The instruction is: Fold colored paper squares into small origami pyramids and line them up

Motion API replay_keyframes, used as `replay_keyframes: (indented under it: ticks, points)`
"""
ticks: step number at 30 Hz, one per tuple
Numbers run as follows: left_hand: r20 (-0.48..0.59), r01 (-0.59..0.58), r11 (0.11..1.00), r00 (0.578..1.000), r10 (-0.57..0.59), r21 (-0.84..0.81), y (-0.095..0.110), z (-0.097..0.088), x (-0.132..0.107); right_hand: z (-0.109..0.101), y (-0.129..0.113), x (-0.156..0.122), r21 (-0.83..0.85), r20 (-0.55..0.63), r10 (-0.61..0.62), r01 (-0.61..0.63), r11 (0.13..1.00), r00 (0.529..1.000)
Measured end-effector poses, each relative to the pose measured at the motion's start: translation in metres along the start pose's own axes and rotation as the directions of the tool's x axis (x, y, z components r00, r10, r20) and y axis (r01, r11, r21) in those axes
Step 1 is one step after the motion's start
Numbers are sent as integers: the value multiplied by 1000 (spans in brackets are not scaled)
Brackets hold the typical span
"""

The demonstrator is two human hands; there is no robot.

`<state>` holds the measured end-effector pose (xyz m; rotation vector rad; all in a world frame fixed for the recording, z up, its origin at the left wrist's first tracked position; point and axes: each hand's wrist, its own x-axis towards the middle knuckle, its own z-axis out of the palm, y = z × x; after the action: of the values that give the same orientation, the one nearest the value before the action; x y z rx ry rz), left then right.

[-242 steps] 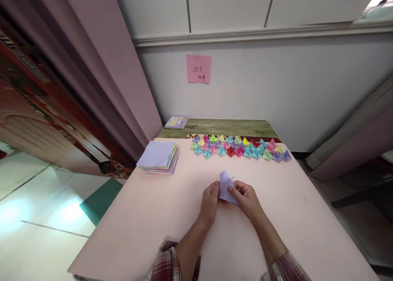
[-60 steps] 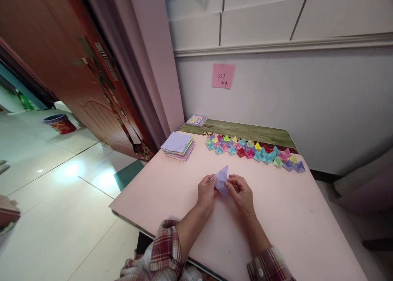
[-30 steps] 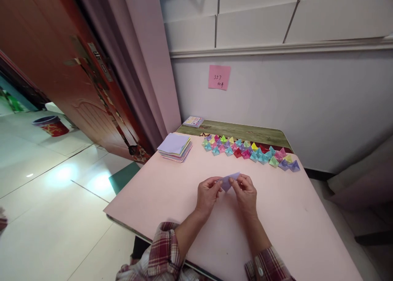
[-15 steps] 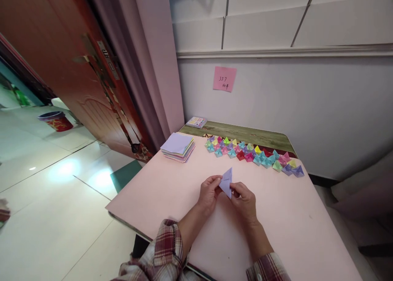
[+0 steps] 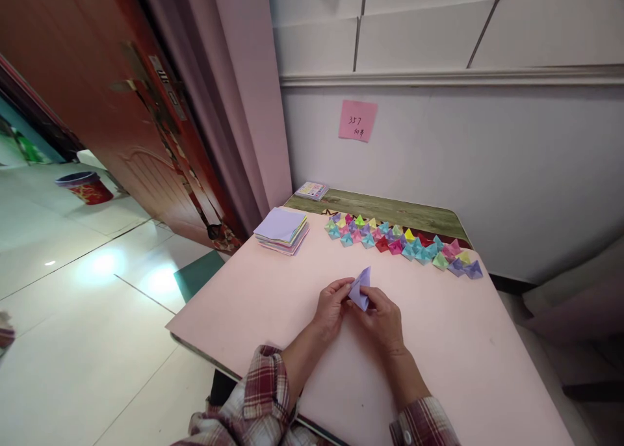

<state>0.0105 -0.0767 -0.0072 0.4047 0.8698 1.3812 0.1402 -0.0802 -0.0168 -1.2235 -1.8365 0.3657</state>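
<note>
Between my two hands is a folded piece of purple origami paper [image 5: 361, 292], a small pointed shape held above the table. My left hand [image 5: 333, 308] pinches its left corner between thumb and fingers. On the right side, my right hand [image 5: 383, 317] grips the paper's edge, its thumb and fingertips partly hidden behind it. Beyond the hands, several small folded paper pieces [image 5: 394, 246] in many colours stand in rows. A stack of square coloured paper [image 5: 281, 227], purple on top, lies to the left.
The pink-covered table [image 5: 234, 303] has a wooden-patterned strip at its back, where a small packet [image 5: 312, 190] lies. A pink note [image 5: 357, 120] is stuck on the wall. A door [image 5: 127, 101] and a red bin [image 5: 86, 187] are at the left.
My right hand has shifted slightly left and up along the purple paper. The paper's right side now looks bent open rather than flat.
</note>
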Motion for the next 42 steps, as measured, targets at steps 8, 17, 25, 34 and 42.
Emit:
replay_keyframes:
  ticks: [8,17,25,34,42]
  points:
    - [-3,-11,999,1000,11,50,-3,-2,1,-4,-1,1,13,77,80,-81,997,994]
    - [158,17,1000,987,-20,21,1,-8,-3,-3,8,0,16,130,112,-115,993,985]
    - [362,30,999,932,-38,27,6,-13,-6,-3,12,1,163,155,141,-166,972,978]
    - [385,26,998,922,-48,62,8,-9,-7,1,16,-1,337,186,175,-230,913,967]
    - [161,-15,999,987,21,-42,-2,-8,2,3,2,3,692,21,505,-377,615,863]
